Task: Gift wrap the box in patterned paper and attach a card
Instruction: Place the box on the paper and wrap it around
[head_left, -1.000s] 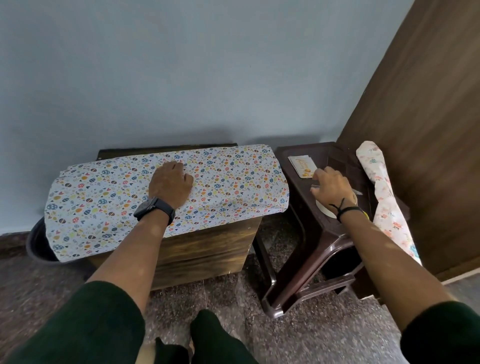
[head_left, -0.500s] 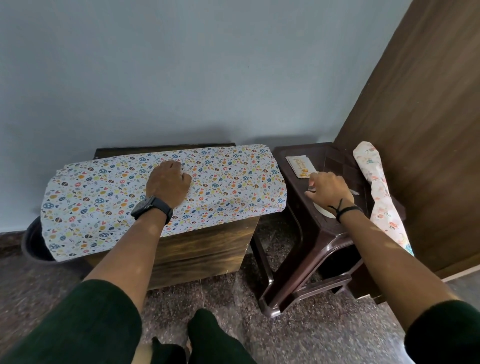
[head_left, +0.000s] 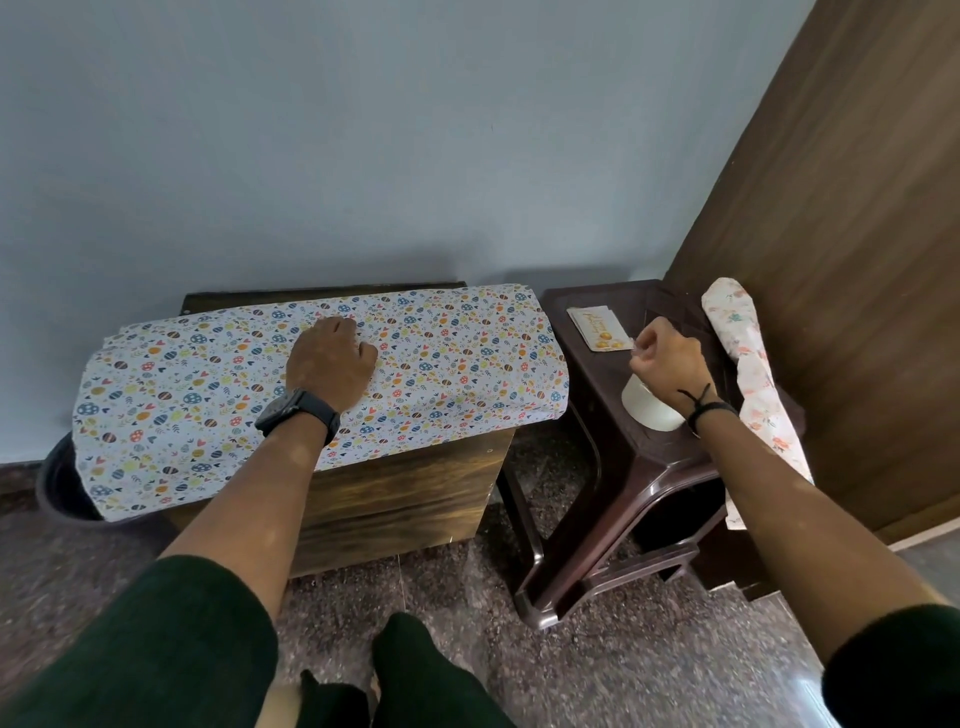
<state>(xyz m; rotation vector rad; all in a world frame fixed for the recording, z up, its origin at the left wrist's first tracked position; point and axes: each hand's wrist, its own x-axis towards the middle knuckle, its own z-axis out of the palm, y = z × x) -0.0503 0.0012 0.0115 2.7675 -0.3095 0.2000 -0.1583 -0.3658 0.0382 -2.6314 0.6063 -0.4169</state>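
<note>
We count two hands: the left hand (head_left: 332, 358) and the right hand (head_left: 667, 366). Under the left hand lies one sheet of egg-patterned paper (head_left: 467, 353). One wooden cabinet (head_left: 405, 493) stands below that sheet. Under the right hand stands one brown plastic stool (head_left: 618, 467). On it, just beyond the right hand, we count one card (head_left: 597, 328), and beneath the right wrist one white round thing (head_left: 649, 410). To the right of the right hand leans one roll of floral paper (head_left: 748, 364). Left of the left forearm we count one dark bin (head_left: 62, 493).
</note>
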